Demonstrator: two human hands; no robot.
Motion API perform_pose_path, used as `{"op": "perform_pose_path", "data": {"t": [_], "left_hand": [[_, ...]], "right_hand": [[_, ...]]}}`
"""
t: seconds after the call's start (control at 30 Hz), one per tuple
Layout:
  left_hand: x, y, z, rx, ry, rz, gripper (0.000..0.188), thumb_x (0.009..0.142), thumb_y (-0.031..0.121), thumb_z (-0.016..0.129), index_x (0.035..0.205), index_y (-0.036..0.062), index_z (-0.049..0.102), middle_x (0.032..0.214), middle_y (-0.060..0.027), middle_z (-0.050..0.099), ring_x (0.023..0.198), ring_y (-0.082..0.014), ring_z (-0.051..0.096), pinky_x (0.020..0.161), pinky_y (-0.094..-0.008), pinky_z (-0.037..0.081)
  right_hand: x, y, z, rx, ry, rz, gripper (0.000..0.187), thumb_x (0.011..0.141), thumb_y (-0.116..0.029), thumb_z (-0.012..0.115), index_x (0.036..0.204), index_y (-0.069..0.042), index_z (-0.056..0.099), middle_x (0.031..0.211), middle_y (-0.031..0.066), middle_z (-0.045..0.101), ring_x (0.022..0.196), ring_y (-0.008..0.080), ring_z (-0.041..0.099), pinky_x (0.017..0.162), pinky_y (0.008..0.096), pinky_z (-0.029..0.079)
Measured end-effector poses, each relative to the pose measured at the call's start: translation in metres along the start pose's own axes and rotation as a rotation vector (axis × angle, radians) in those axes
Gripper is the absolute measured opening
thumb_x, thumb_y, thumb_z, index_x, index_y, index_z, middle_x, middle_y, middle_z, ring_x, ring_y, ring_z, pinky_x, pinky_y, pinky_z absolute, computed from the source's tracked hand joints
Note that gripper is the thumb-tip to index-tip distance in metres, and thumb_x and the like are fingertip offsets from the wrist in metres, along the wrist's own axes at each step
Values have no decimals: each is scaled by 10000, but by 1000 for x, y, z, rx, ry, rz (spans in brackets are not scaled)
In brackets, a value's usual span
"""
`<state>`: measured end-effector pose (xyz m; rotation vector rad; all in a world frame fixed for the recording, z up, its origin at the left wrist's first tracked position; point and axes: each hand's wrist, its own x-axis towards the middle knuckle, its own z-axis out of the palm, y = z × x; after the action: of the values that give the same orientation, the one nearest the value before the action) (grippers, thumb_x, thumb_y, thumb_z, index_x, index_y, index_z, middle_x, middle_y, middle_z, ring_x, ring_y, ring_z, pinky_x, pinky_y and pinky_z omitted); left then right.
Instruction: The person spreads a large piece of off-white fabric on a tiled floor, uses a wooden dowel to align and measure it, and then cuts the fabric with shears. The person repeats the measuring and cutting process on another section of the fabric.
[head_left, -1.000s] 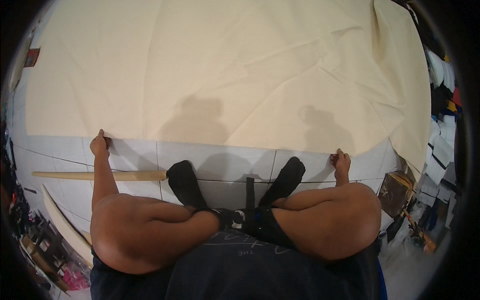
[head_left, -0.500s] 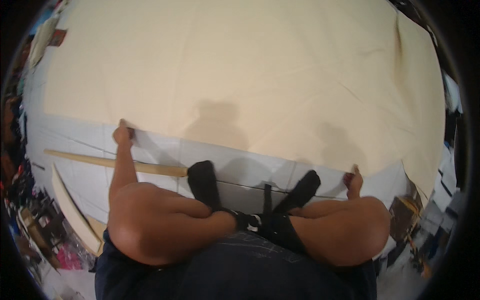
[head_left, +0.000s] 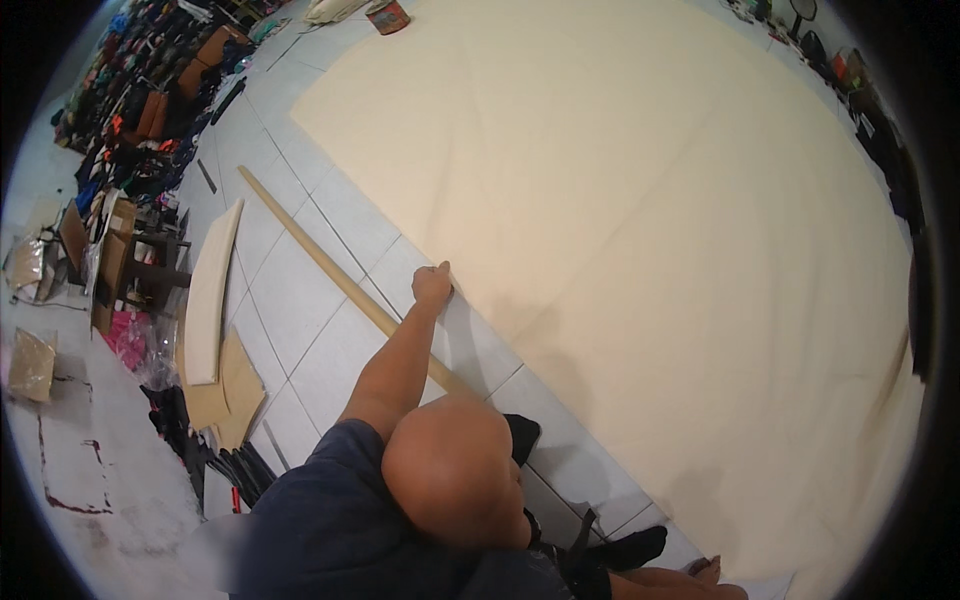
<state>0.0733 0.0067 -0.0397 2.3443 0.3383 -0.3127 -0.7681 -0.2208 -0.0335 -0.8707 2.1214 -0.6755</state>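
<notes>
A large cream sheet of cloth-like material (head_left: 650, 220) lies spread over the tiled floor, with soft creases and a darker fold toward the right. My left hand (head_left: 433, 285) is closed at its near edge, thumb and fingers pinching the border. Farther along the same edge, low in the picture, my right hand (head_left: 706, 571) is also closed on the border; my knee and leg hide part of that arm. Both hands stay low, close to the tiles.
A long narrow tan strip (head_left: 330, 265) lies on the tiles left of my left arm. Beyond it are a cream curved piece (head_left: 214, 295) and tan offcuts (head_left: 238, 390). A red can (head_left: 387, 16) stands by the sheet's far-left corner. Piled goods (head_left: 150, 100) line the left.
The view has swung to the left, bringing more of the floor and piled goods into sight. Both hands remain at the sheet's near edge.
</notes>
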Motion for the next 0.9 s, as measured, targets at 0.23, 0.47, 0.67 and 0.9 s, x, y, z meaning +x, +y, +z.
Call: {"op": "perform_pose_path", "data": {"t": [0.23, 0.47, 0.67, 0.9], "left_hand": [[11, -9, 15, -17, -67, 95, 460, 837, 409, 658, 878, -48, 676, 897, -246, 696, 885, -383, 668, 852, -441, 506], [3, -25, 13, 91, 122, 280, 415, 898, 368, 643, 939, -44, 616, 906, -227, 674, 833, -373, 644, 772, -437, 500], [-14, -6, 0, 91, 32, 241, 374, 899, 317, 643, 984, -44, 593, 921, -226, 657, 881, -381, 645, 805, -443, 500], [-85, 15, 3, 422, 54, 746, 700, 903, 308, 647, 1426, -51, 353, 1477, -308, 312, 1380, -452, 302, 1137, -510, 272]], "right_hand": [[9, -2, 6, 89, 39, 10, 357, 929, -317, 672, 753, -102, 448, 611, 43, 476, 534, 162, 486, 472, 316, 412], [25, 12, -18, 277, 147, -18, 322, 926, -311, 672, 790, -82, 491, 655, 68, 517, 594, 189, 550, 520, 331, 463], [12, 17, -30, 36, 339, -48, 290, 918, -308, 673, 915, -50, 541, 840, 125, 563, 754, 251, 586, 642, 369, 486], [-42, -64, 57, -567, 203, -653, 547, 856, -246, 712, 1304, -7, 507, 1302, 237, 528, 1236, 382, 494, 1057, 513, 359]]}}
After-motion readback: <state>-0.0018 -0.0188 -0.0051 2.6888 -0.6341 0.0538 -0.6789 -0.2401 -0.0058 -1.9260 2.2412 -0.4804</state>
